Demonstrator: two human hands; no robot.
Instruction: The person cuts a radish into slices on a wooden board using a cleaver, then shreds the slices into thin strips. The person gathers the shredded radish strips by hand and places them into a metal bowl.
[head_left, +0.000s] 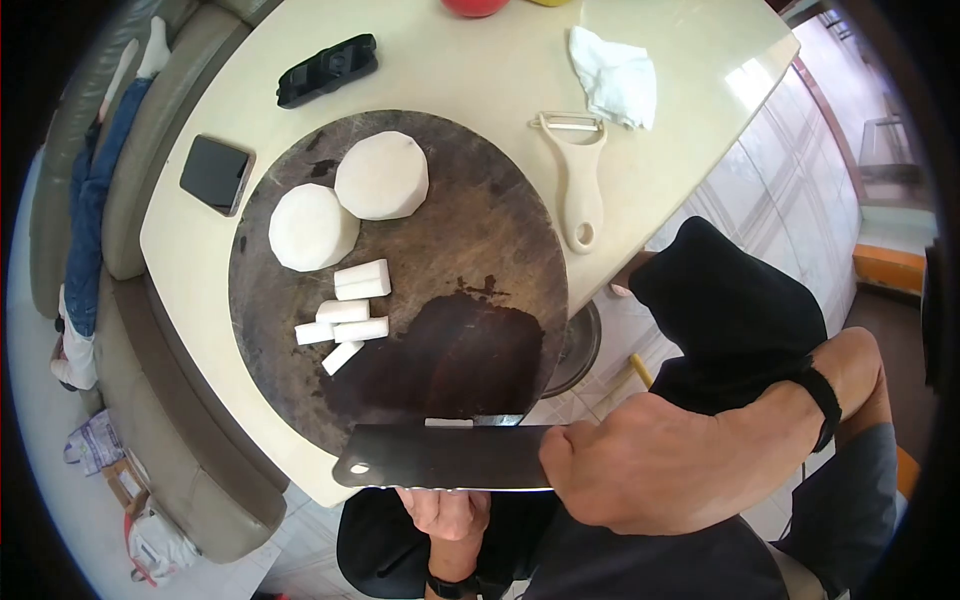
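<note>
My right hand [660, 460] grips the handle of a cleaver [450, 457], its broad dark blade lying across the near edge of a round wooden chopping board [480, 230]. My left hand [447, 515] is just below the blade, fingers curled in; the blade covers the fingertips and anything they hold. Past the blade's far side shows a white strip [448, 422]. Two thick peeled white rounds, like radish, lie on the board: one round [382, 176] touches the other round [313, 228]. Nearby are several cut white sticks [352, 314]. A wet dark patch covers the board's near part.
Around the board on the pale table [480, 60] lie a cream peeler [581, 180], a crumpled white cloth [614, 78], a phone [217, 174] and a black case-like object [327, 70]. Another person's legs [105, 190] rest on the sofa [150, 400] to the left.
</note>
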